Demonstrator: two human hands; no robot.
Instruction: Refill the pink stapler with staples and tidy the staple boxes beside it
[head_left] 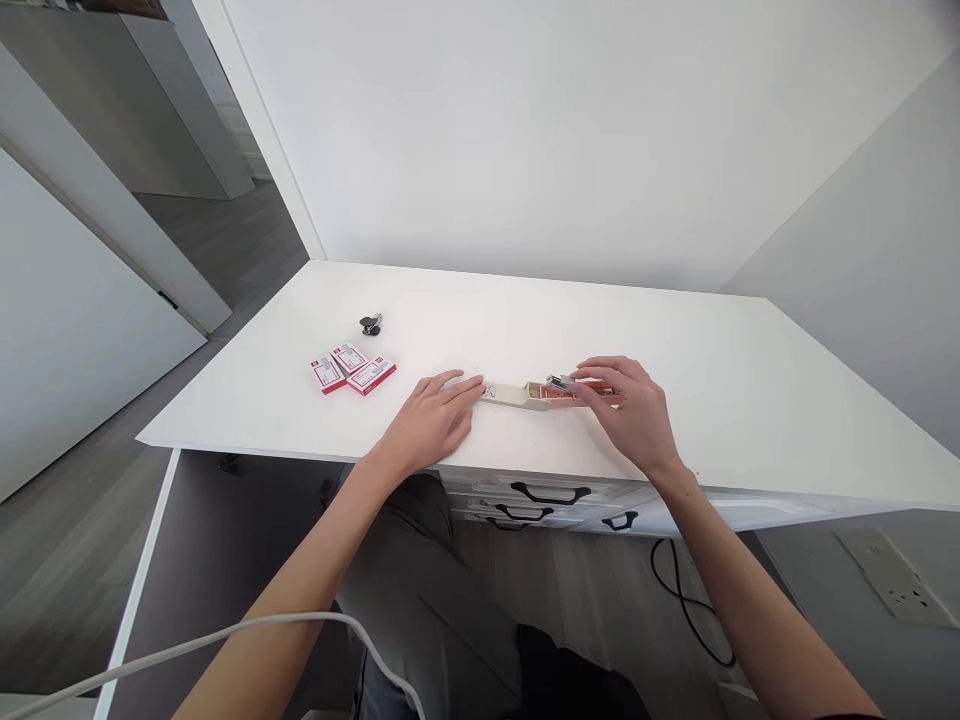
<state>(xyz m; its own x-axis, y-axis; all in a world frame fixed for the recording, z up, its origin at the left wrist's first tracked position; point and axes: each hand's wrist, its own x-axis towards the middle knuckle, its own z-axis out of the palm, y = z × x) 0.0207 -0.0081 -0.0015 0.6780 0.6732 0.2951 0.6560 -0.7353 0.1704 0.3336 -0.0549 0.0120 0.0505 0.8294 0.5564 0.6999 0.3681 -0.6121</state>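
The right hand's [634,410] thumb and index finger are pinched nearly together on a small grey metal piece [560,382], the other fingers curving above; whether that piece is joined to anything beneath, I cannot tell. Under it lies a stapler [512,396], opened out flat — cream section to the left, orange section to the right, partly covered by the right hand. It rests near the surface's [750,390] near edge, roughly midway between the left and right ends and lengthwise along that edge.

The left hand [435,415] lies palm down, fingers loosely extended and thumb apart, the fingertips touching the stapler's cream left end without closing round it.

Farther out, toward the surface's left edge, three red-and-white boxes [373,375] sit clustered, touching or almost so. Just beyond them, nearer the far edge, is a small black-and-metal tool [371,324]. Below the near edge are drawers with dark handles [551,493] — and a black cable [679,595] loops on the floor.
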